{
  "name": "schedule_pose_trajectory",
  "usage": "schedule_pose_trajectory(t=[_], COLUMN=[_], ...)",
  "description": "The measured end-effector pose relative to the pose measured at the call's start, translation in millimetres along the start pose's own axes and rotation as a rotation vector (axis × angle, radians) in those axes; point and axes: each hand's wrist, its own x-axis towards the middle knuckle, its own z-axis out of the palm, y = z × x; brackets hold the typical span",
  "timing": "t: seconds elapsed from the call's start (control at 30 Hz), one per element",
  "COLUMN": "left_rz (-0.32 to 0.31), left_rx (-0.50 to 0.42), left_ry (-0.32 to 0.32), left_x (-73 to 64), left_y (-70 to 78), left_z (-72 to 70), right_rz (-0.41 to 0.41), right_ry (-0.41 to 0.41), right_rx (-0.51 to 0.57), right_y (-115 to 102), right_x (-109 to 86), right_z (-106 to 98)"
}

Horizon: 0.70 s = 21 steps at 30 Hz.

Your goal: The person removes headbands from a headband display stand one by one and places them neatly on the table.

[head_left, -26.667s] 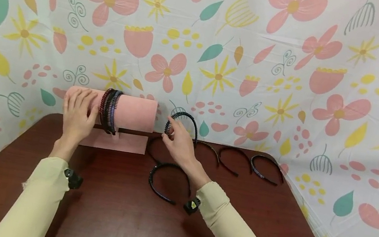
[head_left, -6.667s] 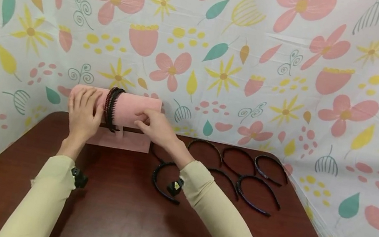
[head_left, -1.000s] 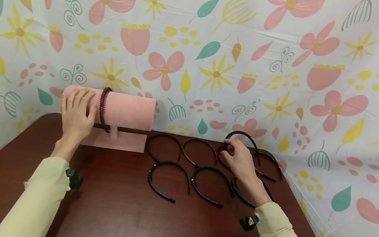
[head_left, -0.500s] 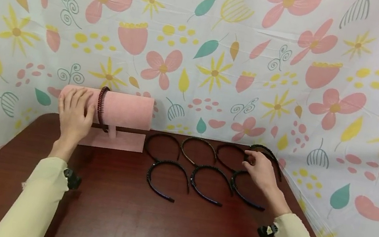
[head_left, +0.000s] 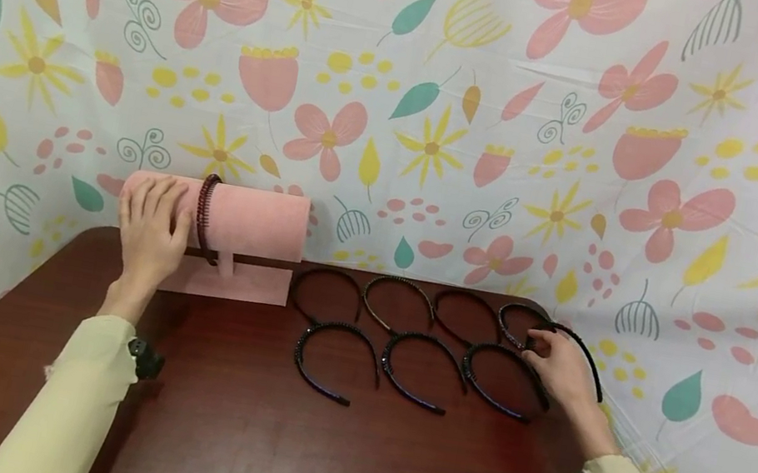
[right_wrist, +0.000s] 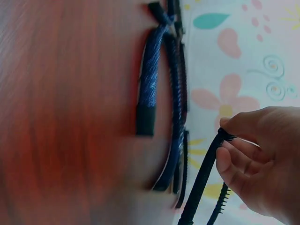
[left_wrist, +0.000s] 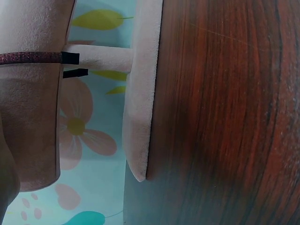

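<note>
My left hand [head_left: 152, 226] rests on the left end of a pink padded roll [head_left: 260, 222] on a stand, fingers laid over its top. Around the roll sits one dark reddish toothed headband [head_left: 204, 210]; its black tips [left_wrist: 70, 58] show under the roll in the left wrist view. My right hand [head_left: 563, 366] pinches a black headband [head_left: 587, 353] between thumb and fingers at the table's right edge. In the right wrist view this headband [right_wrist: 204, 176] hangs from the fingertips, its small teeth visible, beside the headbands lying on the table.
Several headbands lie in a back row, among them a thin black one [head_left: 331, 270] and a bluish one [head_left: 526, 306]. Three dark ones, such as the leftmost [head_left: 322, 389], form a front row. A floral cloth [head_left: 409, 64] hangs behind the brown table [head_left: 279, 456].
Within the last second my right hand carried the black headband rightward and nearer. Earlier, several headbands sat on the roll; now one does, and more lie on the table. The left hand stays on the roll.
</note>
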Motion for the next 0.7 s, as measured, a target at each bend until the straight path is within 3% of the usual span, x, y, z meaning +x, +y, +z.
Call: schedule_pose_trajectory(t=[0.4,0.7], left_rz=[0.003,0.005], left_rx=[-0.002,0.009], left_ry=[-0.002,-0.006], left_x=[0.4,0.3], left_y=[0.2,-1.4], left_z=[-1.1,0.2], right_rz=[0.084,0.079], right_ry=[-0.069,-0.094], right_rx=[-0.057,-0.047], right_y=[25,37], right_x=[-10.3,-11.9], right_z=[1,6])
